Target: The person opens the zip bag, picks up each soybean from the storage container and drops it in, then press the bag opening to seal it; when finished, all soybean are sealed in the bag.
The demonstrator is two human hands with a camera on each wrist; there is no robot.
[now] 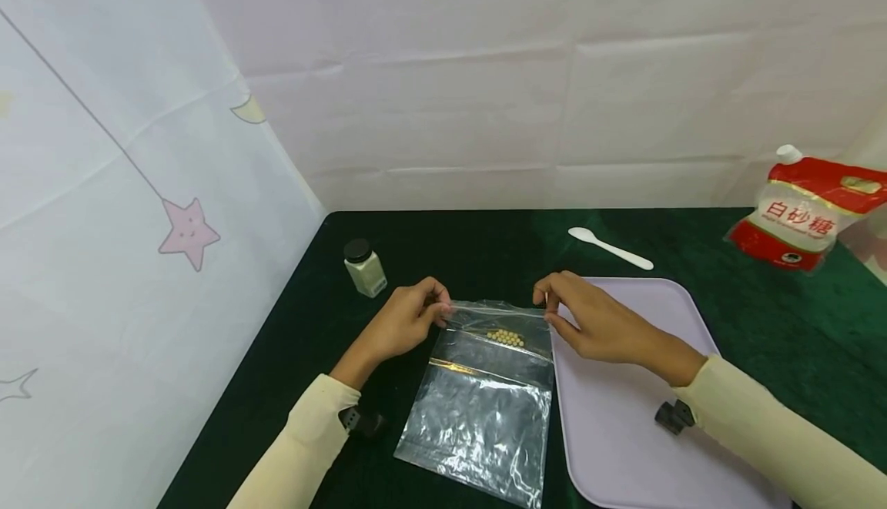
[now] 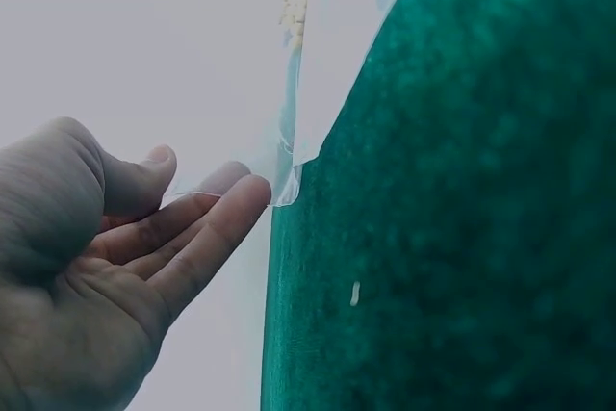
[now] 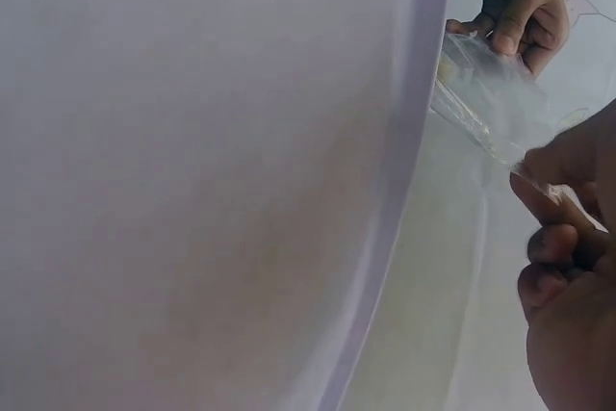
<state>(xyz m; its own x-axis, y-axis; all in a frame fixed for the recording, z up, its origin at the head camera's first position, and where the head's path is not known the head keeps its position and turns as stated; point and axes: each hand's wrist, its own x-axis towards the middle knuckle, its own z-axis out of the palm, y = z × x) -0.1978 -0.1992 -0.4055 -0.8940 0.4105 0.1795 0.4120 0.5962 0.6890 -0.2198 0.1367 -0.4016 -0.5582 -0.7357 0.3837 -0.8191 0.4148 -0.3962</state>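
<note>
A clear zip-lock bag lies flat on the dark green tablecloth, its top edge raised between two hands. My left hand pinches the upper left corner between thumb and fingers. At the upper right corner, the thumb and index finger of my right hand pinch the film, as the right wrist view shows with the bag stretched across to the other hand. Small round yellow pieces sit in a cluster near the top of the bag. In the left wrist view they show as a pale row behind the film.
A lilac tray stands right beside the bag, under my right forearm. Behind the left hand is a small jar with a black lid. A white plastic spoon lies beyond the tray, and a red-and-white sugar pouch at the far right.
</note>
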